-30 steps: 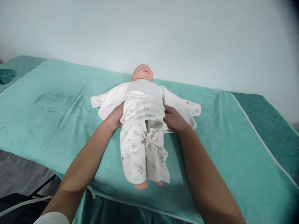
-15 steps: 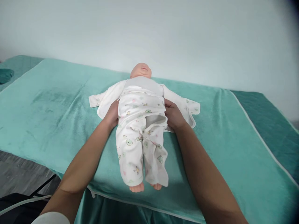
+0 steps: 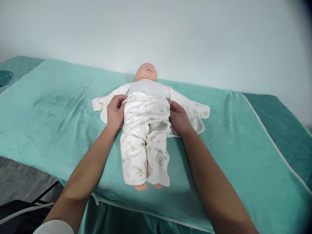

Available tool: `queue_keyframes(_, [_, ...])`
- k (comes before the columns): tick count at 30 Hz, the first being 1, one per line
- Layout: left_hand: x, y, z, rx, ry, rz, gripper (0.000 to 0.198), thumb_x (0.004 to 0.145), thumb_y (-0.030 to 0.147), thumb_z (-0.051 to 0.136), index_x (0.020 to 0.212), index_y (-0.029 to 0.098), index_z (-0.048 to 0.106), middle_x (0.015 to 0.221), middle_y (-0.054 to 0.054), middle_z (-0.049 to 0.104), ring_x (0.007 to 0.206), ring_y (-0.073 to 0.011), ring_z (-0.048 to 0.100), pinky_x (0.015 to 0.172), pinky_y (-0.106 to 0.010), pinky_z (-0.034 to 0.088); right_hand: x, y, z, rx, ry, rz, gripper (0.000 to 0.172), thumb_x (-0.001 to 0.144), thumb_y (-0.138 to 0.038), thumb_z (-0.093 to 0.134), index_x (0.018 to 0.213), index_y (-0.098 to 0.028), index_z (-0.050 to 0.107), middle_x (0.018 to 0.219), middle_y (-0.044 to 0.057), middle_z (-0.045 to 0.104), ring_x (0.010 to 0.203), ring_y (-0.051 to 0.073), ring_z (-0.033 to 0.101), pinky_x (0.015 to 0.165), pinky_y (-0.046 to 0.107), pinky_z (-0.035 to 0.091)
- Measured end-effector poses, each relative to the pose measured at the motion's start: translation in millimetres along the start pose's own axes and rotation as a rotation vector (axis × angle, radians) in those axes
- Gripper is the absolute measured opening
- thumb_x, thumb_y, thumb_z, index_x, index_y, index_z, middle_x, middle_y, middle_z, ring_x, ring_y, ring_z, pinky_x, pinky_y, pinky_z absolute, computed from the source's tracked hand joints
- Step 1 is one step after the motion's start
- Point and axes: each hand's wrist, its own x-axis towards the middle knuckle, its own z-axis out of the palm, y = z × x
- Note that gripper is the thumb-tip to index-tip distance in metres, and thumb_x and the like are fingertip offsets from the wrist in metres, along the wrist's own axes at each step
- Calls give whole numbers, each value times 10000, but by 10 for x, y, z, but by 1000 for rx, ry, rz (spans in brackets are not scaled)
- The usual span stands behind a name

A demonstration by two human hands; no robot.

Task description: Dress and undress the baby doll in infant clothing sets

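A baby doll (image 3: 145,72) lies on its back on a teal towel (image 3: 56,110), head toward the wall, bare feet toward me. It wears white printed trousers (image 3: 142,139); an open white printed jacket (image 3: 192,110) is spread beneath it. My left hand (image 3: 115,112) grips the trousers' waistband at the doll's left-side hip in view, fingers curled over the fabric. My right hand (image 3: 178,117) grips the waistband on the other side, fingers closed on the cloth.
The towel covers a padded table whose near edge (image 3: 136,213) runs below the doll's feet. A darker green cover (image 3: 282,130) lies to the right, a dark green cushion (image 3: 5,78) at far left. A white wall stands behind. A white cable (image 3: 21,211) hangs low left.
Both hands slid up along the doll's sides, pulling the trousers' waistband higher toward the chest. The trouser legs rode up a little and the doll shifted slightly away from me.
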Motion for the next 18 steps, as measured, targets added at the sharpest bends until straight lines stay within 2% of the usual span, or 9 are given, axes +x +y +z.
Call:
queue_keyframes(5, [-8,38,-35,172,-9,159,139,928,291,642,991,254,760,1015,-33,706,983,-190,642,885,-290,507,-7,15,-12,-28,2,-17,324,816,-541,756,932,-250,672,858,-5,721,778,178,632,655,290,490])
queue_keyframes(7, [-4,30,-30,179,-15,171,134,943,289,627,968,251,752,1012,-31,708,985,-188,638,894,-287,500,-13,14,-2,-30,6,-19,292,837,-523,740,922,-252,672,831,-16,707,758,168,617,653,283,482])
queue_keyframes(11, [24,-60,4,77,34,27,104,941,301,634,955,230,708,955,-14,699,924,-160,625,873,-262,479,-18,4,60,-26,49,-24,244,848,-477,732,899,-250,660,804,-25,687,743,154,589,652,270,472])
queue_keyframes(16, [91,-194,35,-224,120,-247,138,897,334,675,923,211,621,846,13,636,791,-124,584,767,-226,476,30,47,112,-123,180,-54,238,884,-490,655,901,-252,647,843,-3,700,790,176,608,686,288,497])
queue_keyframes(18, [104,-206,39,-297,118,-305,147,879,324,686,909,207,603,836,17,627,771,-118,576,751,-221,475,58,84,100,-169,212,-63,233,893,-485,637,903,-253,652,866,2,704,794,178,610,689,290,493])
